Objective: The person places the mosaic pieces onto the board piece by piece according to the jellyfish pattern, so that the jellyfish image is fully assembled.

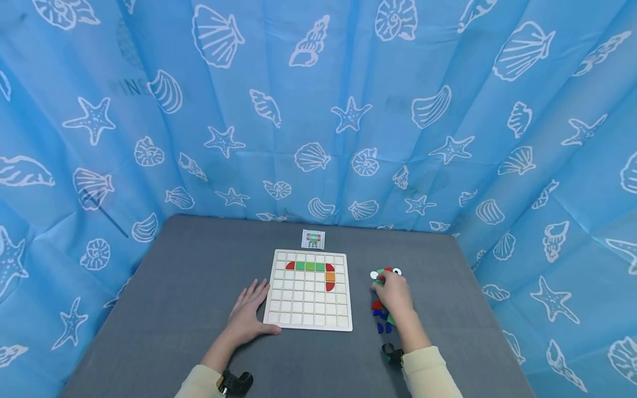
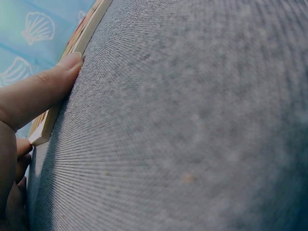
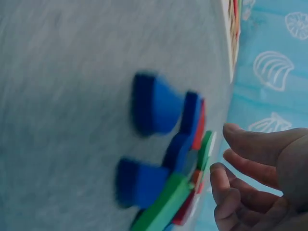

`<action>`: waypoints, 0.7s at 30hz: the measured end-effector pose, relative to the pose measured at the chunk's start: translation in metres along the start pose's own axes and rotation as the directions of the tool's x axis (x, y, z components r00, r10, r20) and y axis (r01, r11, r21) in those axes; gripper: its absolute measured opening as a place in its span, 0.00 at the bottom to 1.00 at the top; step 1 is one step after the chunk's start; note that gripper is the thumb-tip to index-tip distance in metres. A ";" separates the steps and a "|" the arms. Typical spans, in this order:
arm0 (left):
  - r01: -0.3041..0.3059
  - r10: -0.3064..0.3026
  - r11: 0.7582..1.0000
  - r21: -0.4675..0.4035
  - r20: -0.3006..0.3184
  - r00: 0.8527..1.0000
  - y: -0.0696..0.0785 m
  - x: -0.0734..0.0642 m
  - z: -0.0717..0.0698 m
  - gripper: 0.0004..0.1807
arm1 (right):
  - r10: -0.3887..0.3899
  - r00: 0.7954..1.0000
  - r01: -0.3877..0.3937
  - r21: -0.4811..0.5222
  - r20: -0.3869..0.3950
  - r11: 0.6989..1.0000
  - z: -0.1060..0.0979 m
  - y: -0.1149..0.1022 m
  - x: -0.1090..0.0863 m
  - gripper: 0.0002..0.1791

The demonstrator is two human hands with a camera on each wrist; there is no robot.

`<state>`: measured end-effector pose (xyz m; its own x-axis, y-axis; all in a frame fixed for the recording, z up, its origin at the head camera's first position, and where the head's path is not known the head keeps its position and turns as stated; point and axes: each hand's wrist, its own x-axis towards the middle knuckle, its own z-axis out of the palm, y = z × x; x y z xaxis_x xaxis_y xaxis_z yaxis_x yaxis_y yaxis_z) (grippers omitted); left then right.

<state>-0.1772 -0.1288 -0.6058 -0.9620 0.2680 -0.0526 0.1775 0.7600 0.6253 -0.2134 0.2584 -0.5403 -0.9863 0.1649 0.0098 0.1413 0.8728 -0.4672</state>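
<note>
A square white grid board lies on the table, with red, green and orange pieces set in its upper cells. My left hand rests at its lower left corner, fingers spread along the left side and thumb on the front edge. In the left wrist view the thumb touches the board's rim. To the right of the board, my right hand reaches over a pile of loose pieces, fingertips close to a green piece. The right wrist view shows its thumb and fingers apart, with nothing visible between them.
Blue pieces, a green bar and red pieces lie near the right wrist. Round white pieces sit at the pile's far end. A small picture card lies behind the board. A blue shell-patterned curtain surrounds the grey table.
</note>
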 end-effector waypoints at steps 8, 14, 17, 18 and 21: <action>-0.003 0.003 1.000 0.007 0.000 1.000 0.001 0.000 0.000 0.71 | 0.036 0.997 -0.034 -0.032 0.063 0.999 0.001 0.012 0.005 0.17; -0.006 0.006 1.000 0.001 -0.002 1.000 0.002 0.000 0.000 0.71 | 0.034 0.997 -0.031 -0.045 0.067 0.999 0.003 0.013 0.008 0.16; -0.005 0.005 1.000 -0.005 -0.009 1.000 0.002 0.000 0.000 0.71 | 0.030 0.997 -0.026 -0.058 0.076 0.998 0.003 0.011 0.008 0.16; -0.005 0.005 1.000 -0.005 -0.012 1.000 0.002 0.000 0.000 0.71 | 0.028 0.996 -0.023 -0.063 0.079 0.998 0.003 0.011 0.008 0.16; -0.006 0.006 1.000 0.000 -0.016 1.000 0.001 -0.001 0.000 0.71 | 0.013 0.997 -0.007 -0.069 0.080 0.998 0.002 0.009 0.007 0.15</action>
<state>-0.1764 -0.1279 -0.6052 -0.9640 0.2633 -0.0360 0.1837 0.7583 0.6255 -0.2193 0.2664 -0.5464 -0.9881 0.1388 -0.0667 0.1540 0.9014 -0.4047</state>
